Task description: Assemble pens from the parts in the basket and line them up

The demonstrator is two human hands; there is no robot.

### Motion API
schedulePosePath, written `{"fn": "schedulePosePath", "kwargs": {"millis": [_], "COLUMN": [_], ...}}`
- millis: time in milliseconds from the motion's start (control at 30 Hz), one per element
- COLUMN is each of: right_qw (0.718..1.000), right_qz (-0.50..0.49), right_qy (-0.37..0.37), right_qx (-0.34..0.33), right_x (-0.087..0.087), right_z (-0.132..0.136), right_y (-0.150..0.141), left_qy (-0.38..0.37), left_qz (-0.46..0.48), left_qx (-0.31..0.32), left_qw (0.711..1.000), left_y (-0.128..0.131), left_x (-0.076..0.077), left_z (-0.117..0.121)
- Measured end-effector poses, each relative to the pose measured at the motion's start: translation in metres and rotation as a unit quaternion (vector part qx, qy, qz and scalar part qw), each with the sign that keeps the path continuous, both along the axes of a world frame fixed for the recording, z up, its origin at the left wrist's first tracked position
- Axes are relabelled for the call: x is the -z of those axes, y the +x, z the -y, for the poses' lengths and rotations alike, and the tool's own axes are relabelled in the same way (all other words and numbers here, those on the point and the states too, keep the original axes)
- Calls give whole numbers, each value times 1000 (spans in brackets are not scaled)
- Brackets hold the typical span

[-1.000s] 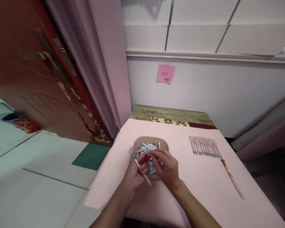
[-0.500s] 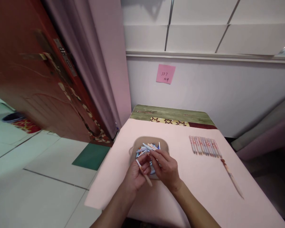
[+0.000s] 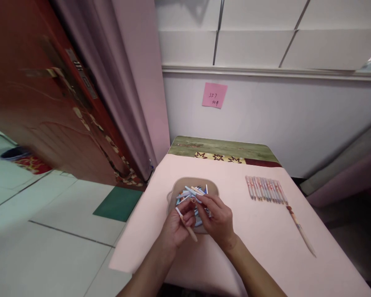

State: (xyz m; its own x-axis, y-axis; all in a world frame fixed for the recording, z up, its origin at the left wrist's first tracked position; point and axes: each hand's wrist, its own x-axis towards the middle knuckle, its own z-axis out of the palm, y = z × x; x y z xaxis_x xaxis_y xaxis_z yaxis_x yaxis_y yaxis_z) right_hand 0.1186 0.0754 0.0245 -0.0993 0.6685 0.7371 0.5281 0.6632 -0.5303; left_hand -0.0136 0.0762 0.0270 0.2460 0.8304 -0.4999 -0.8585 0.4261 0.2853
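Note:
My left hand is closed round a slim pen part, beige at its lower end and white at the upper. Thumb and forefinger of my right hand pinch near a small ring-like end, right at my left fingertips. What it belongs to is mostly hidden by the fingers. Both hands are over the near side of a beige tray. Inside lie many loose pen parts, mainly blue and white, with a few orange or beige ones.
A row of slender pens lies side by side on the pink-covered table. One longer pen rests at an angle nearer the right edge. Behind the table is a wall with a pink note; a brown door stands left.
The view has shifted slightly. My fingers have moved a little, so the small ring-like end between them shows more clearly. The tray and the row of pens stay put.

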Motion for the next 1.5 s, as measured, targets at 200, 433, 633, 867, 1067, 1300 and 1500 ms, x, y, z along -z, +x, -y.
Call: {"fn": "schedulePosePath", "kwargs": {"millis": [200,433,633,867,1067,1300,1500], "right_qw": [1000,1000,1000,999,997,989,933], "right_qz": [14,5,1,-32,-53,-25,172], "right_qy": [-17,-14,-9,-40,-56,-140,-315], "right_qx": [-13,-19,-18,-4,-6,27,17], "right_x": [6,6,6,-1,1,18,23], "right_z": [-1,1,1,3,11,7,-10], "right_y": [0,2,2,2,5,17,21], "left_qy": [-2,-13,-9,-11,9,8,13], "left_qz": [-28,-16,-13,-10,11,7,0], "left_qx": [1,4,3,1,12,-31,-40], "left_qw": [1000,1000,1000,1000,1000,999,999], "left_y": [2,3,3,3,-3,-19,-27], "left_x": [3,2,3,2,-2,-11,-20], "left_z": [1,0,1,1,1,-6,-9]}}
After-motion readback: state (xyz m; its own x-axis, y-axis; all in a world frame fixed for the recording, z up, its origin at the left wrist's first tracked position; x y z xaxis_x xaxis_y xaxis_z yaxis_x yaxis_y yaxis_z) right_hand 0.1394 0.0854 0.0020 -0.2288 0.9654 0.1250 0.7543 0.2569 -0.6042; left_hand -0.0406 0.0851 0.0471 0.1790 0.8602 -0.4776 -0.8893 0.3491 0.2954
